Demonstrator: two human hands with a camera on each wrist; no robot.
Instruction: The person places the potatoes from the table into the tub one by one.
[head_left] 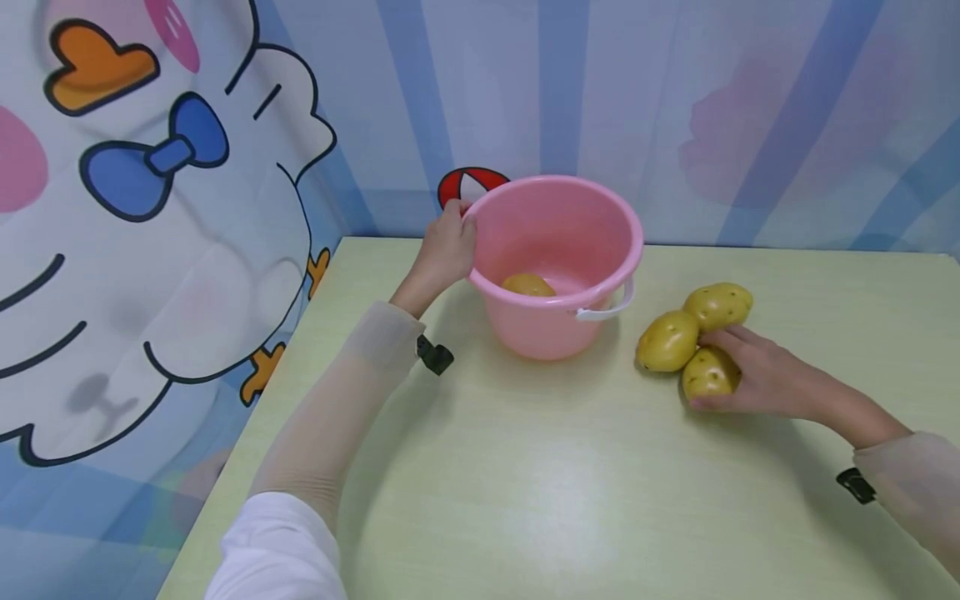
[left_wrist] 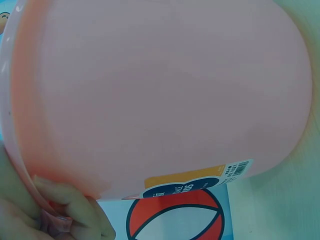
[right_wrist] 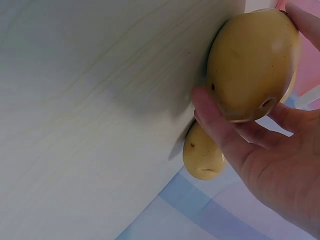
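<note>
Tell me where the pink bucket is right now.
In the head view, the pink bucket is near the back edge of the table, left of the three clustered potatoes, with the left grip holding it.

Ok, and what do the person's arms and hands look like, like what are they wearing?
The left hand and right hand are bare, with no gloves visible. The left forearm sleeve and right forearm sleeve are pale beige. A white sleeve shows higher on the left arm. A small black fitting sits by the left wrist, a second black fitting by the right.
</note>
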